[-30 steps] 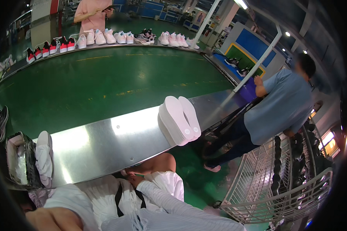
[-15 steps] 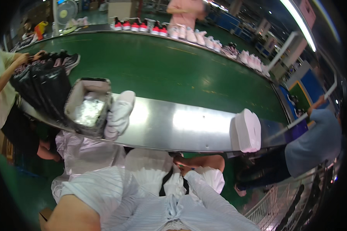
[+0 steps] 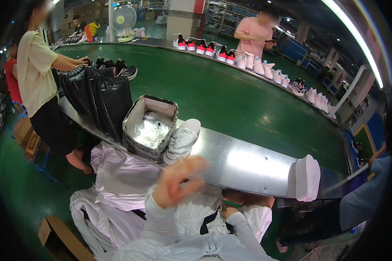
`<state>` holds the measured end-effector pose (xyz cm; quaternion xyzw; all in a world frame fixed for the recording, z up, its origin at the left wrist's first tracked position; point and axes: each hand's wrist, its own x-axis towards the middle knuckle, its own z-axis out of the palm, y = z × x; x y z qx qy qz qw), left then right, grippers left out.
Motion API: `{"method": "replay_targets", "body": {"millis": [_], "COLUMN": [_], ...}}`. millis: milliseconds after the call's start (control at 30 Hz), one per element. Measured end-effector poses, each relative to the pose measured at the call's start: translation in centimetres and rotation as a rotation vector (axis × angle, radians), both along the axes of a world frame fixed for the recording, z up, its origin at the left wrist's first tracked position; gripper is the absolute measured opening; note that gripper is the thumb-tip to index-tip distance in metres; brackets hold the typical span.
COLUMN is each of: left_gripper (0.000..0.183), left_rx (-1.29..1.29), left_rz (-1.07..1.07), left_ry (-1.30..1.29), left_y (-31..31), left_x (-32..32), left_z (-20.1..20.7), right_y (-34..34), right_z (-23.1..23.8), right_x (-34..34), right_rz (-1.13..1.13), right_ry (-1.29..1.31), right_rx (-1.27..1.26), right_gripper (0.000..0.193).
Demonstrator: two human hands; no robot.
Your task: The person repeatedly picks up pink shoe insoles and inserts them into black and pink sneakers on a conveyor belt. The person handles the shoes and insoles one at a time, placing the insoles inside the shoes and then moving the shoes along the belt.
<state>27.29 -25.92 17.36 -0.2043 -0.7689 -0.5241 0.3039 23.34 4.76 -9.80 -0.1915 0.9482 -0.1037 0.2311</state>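
My left hand [image 3: 179, 180] is raised over my lap at the near edge of the metal ledge. Its fingers are smeared by motion, but the thumb stands apart from them and nothing shows in the grasp. Just beyond it lies a white, soft, shoe-shaped bundle [image 3: 183, 141]. Beside that stands a worn open box [image 3: 148, 152] with small clear plastic packets [image 3: 154, 130] inside. My right hand [image 3: 229, 211] rests low on my lap by a black strap [image 3: 208, 224]; its fingers are mostly hidden. A stack of white insoles [image 3: 307, 178] stands upright on the ledge to the right.
The metal ledge [image 3: 239, 161] borders a green conveyor belt [image 3: 213, 100]. Tall black shoe parts [image 3: 111, 102] crowd the left, near a person in a pale top [image 3: 37, 69]. Red-and-black shoes [image 3: 200, 47] and pale pink shoes [image 3: 259, 66] line the far edge. White plastic sacks [image 3: 122, 167] hang below the ledge.
My left hand has risen into sight toward the ledge. The view has turned, so the box, bundle and insoles appear farther right and lower. The right hand stays at my lap.
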Motion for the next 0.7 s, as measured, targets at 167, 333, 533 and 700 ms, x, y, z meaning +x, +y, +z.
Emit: {"method": "replay_targets", "body": {"millis": [167,333,533,700], "left_gripper": [0.009,0.024,0.039,0.044], "left_rx": [-0.383,-1.036,-0.975,-1.039], "left_rz": [0.664,0.699,0.739,0.693], "left_ry": [-0.129,-0.803,-1.031,-1.301], "left_y": [-10.0,-16.5,-15.4,-15.0], "left_x": [-10.8,-18.9,-20.6,-21.7], "left_z": [-2.8,-8.0,-8.6,-7.5], "right_y": [0.4,-1.1,1.7,5.0], "right_z": [1.9,1.2,-1.8,-7.8], "right_x": [-0.5,-1.7,-1.2,-0.5], "right_rz": [-0.004,0.144,-0.098,-0.219], "right_ry": [-0.228,-0.187,-0.202,-0.116], "right_rx": [-0.274,-0.331,-0.569,-0.684], "right_gripper": [0.038,0.033,0.026,0.022]}}
